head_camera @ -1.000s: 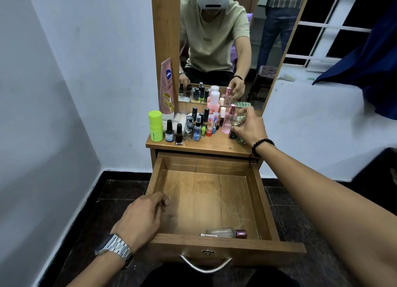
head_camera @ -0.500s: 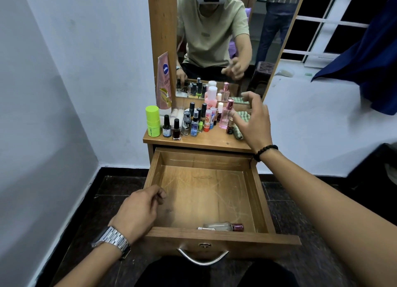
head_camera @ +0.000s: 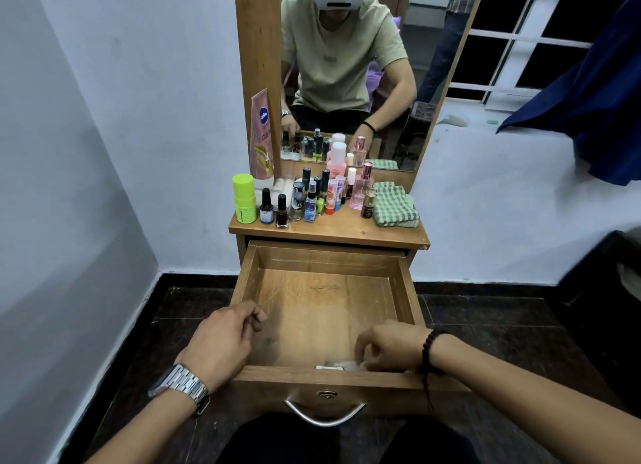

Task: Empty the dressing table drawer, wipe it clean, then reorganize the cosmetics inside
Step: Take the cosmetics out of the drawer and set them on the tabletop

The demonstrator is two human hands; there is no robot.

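- Soft, even indoor light; the pale walls read bluish.
- Wide-angle bending curves the frame edges.
- Right hand (head_camera: 390,347) slightly motion-blurred; faint shadow beneath it.
- Dark floor loses detail.

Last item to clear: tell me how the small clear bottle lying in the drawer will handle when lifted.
The bottle lies on its side, so it may roll if nudged. It looks clear and glassy, so possibly slippery and breakable. It looks small beside the right hand, so probably light.
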